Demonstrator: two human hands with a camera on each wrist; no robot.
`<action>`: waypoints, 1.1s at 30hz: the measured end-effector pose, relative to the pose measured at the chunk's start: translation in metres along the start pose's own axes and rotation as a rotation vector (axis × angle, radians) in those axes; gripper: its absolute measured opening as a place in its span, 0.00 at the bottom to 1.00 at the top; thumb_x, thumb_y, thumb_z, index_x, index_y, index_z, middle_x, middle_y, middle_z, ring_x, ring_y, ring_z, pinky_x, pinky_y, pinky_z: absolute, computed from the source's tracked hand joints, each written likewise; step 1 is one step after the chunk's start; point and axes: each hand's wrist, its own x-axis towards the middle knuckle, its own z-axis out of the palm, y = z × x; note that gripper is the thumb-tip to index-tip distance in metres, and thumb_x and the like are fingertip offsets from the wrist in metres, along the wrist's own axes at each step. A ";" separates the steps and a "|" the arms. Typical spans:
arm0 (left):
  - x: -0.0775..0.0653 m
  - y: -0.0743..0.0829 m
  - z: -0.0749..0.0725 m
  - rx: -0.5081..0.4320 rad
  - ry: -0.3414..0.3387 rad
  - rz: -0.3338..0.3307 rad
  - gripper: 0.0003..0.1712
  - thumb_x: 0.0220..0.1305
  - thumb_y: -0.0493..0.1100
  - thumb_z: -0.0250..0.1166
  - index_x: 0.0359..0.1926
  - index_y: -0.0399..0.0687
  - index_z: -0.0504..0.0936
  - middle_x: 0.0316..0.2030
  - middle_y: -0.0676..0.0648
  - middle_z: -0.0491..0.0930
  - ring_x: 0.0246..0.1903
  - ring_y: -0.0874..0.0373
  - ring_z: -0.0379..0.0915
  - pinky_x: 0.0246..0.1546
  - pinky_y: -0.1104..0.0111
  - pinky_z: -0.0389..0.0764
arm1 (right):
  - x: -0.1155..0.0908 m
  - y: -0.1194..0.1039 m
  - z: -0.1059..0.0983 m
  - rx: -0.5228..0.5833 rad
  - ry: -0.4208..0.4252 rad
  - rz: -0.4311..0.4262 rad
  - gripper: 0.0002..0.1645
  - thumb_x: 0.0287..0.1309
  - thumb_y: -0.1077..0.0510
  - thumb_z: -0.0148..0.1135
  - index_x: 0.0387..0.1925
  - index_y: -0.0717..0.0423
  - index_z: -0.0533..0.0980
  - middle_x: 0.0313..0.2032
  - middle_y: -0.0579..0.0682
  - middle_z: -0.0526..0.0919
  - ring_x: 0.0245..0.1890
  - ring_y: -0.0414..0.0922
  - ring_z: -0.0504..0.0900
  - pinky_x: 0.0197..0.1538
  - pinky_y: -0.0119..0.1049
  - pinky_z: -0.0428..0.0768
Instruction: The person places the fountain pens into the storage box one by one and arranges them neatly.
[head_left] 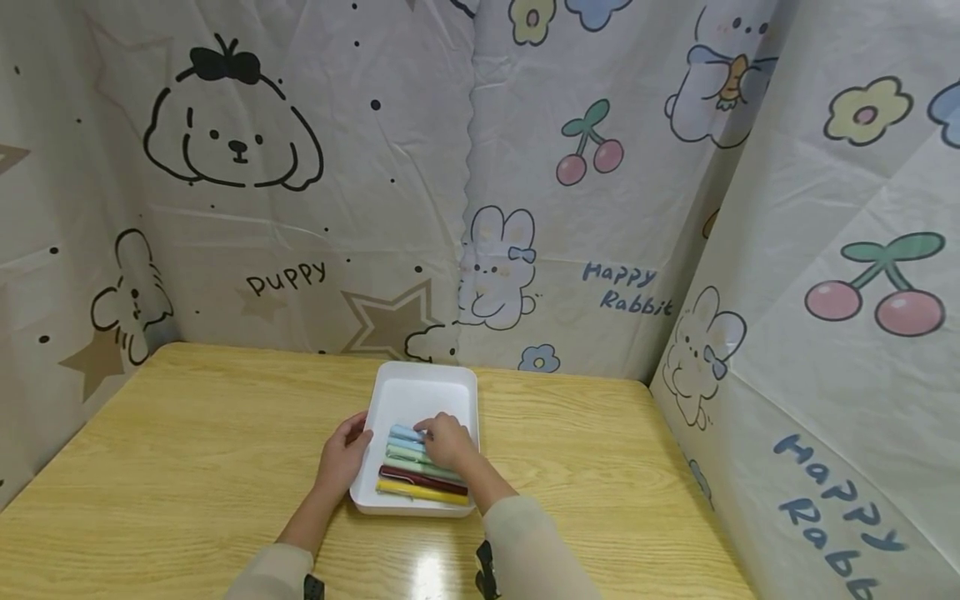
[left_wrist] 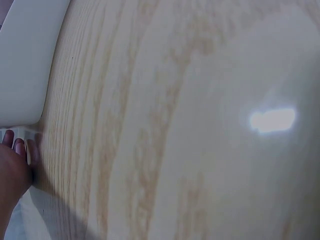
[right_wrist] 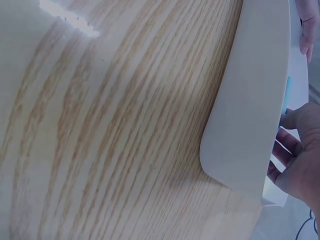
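Note:
A white rectangular tray (head_left: 425,392) holds several pens lying side by side. In the head view these run from a light blue pen (head_left: 406,433) at the back, past green ones, to a dark red pen (head_left: 422,479) and a yellow pen (head_left: 422,492) at the front. My left hand (head_left: 343,458) holds the tray's left wall, its thumb at the rim. Inside the tray, my right hand (head_left: 447,442) has thumb and fingers on the right end of the light blue pen, which it partly covers. The right wrist view shows this blue pen (right_wrist: 287,95) at the thumb.
The tray stands on a yellow wood-grain table (head_left: 225,433), near its back edge. A printed curtain (head_left: 360,208) hangs behind the table and along both sides. Light reflects off the tabletop (head_left: 427,567) in front of the tray.

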 end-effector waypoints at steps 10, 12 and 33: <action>0.000 0.000 0.000 -0.002 -0.007 -0.006 0.24 0.70 0.42 0.49 0.65 0.44 0.64 0.61 0.38 0.66 0.59 0.47 0.63 0.62 0.54 0.66 | -0.003 -0.002 -0.002 -0.001 0.009 -0.006 0.22 0.57 0.67 0.50 0.48 0.46 0.80 0.32 0.47 0.75 0.32 0.41 0.69 0.42 0.38 0.72; -0.001 0.001 0.001 -0.003 -0.011 -0.008 0.24 0.70 0.42 0.49 0.65 0.45 0.64 0.61 0.38 0.66 0.59 0.47 0.63 0.62 0.55 0.66 | -0.004 0.000 -0.002 0.007 0.020 -0.011 0.22 0.58 0.67 0.49 0.49 0.46 0.80 0.33 0.48 0.76 0.32 0.41 0.69 0.43 0.38 0.73; -0.001 0.003 -0.008 0.023 -0.050 -0.051 0.26 0.70 0.46 0.49 0.67 0.46 0.62 0.63 0.38 0.64 0.61 0.46 0.60 0.62 0.52 0.65 | -0.009 0.012 -0.044 0.239 0.277 -0.081 0.18 0.61 0.62 0.51 0.51 0.61 0.77 0.41 0.60 0.77 0.40 0.50 0.75 0.41 0.42 0.76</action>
